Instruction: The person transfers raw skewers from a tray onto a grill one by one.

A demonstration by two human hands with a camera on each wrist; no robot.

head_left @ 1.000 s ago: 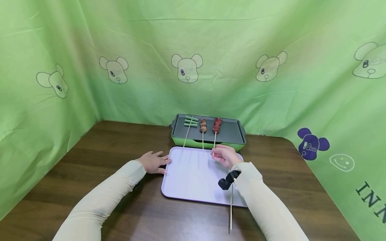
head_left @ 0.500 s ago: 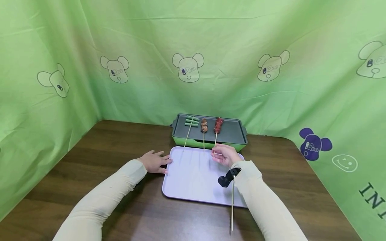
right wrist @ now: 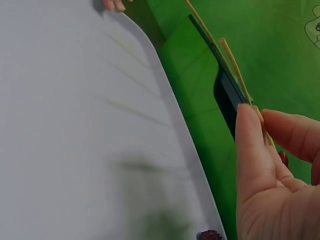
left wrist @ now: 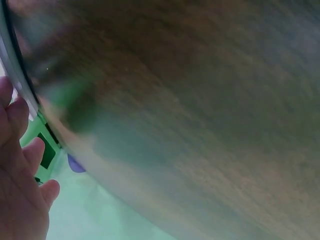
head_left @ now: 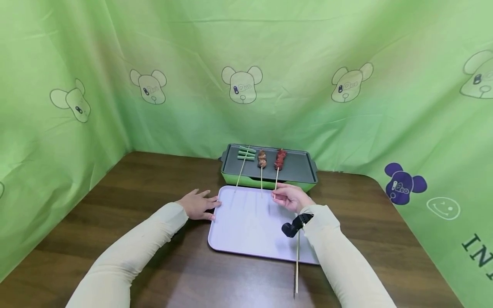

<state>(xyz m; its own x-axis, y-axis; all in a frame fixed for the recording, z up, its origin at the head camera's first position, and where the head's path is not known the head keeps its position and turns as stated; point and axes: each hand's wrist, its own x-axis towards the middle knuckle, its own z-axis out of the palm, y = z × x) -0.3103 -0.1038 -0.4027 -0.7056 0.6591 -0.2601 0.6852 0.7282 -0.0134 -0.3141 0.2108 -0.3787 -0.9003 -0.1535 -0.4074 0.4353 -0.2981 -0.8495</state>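
My right hand [head_left: 293,199] pinches the lower end of a skewer's stick between thumb and fingers, at the far edge of a pale lilac tray [head_left: 250,226]. That skewer's red meat [head_left: 280,160] lies on a dark griddle plate [head_left: 298,169]. To its left are a skewer of browned meat [head_left: 262,159] and a skewer of green vegetable pieces [head_left: 246,153], their sticks reaching over the tray. My left hand [head_left: 197,205] rests with spread fingers at the tray's left edge. In the right wrist view the thumb and fingers [right wrist: 254,145] meet on the stick.
Another stick [head_left: 297,273] juts past the tray's front edge under my right forearm. A dark red piece [right wrist: 210,235] sits low in the right wrist view, by the tray's rim. The brown wooden table [head_left: 154,175] is backed by a green printed curtain [head_left: 185,119].
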